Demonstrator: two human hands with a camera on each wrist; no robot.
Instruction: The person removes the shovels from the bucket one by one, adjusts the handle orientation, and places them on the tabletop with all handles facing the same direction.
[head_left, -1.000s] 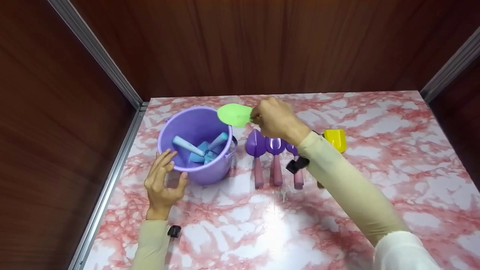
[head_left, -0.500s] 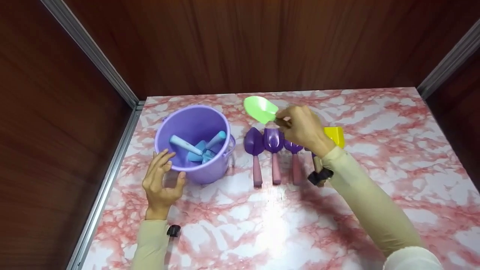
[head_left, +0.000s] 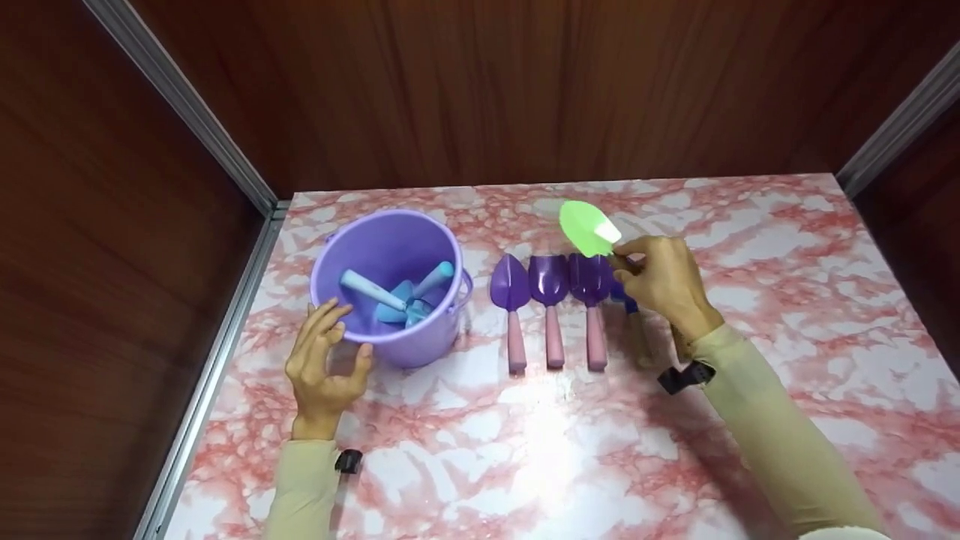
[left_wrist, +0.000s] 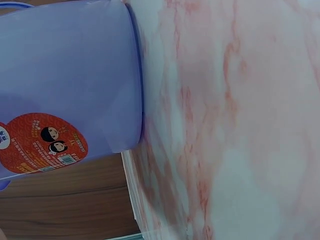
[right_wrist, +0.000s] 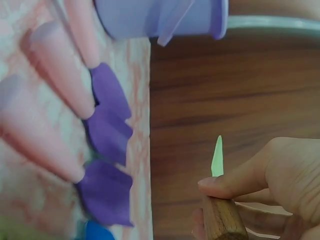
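While bucket [head_left: 412, 349] holds blue tools [head_left: 373, 291], right hand [head_left: 664, 276] grips green trowel [head_left: 583, 227]; left hand [head_left: 321, 376] spread alongside.

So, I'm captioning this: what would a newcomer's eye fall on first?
Probably the bright green shovel, held by its wooden handle in the right hand. Next, the big purple bucket on the left, with light blue tools inside and the left hand at its rim. Then three pink-handled tools, side by side right of the bucket.

Green trowel [head_left: 587, 227] (wooden-handled), held raised, purple bucket [head_left: 416, 348] upright, well apart
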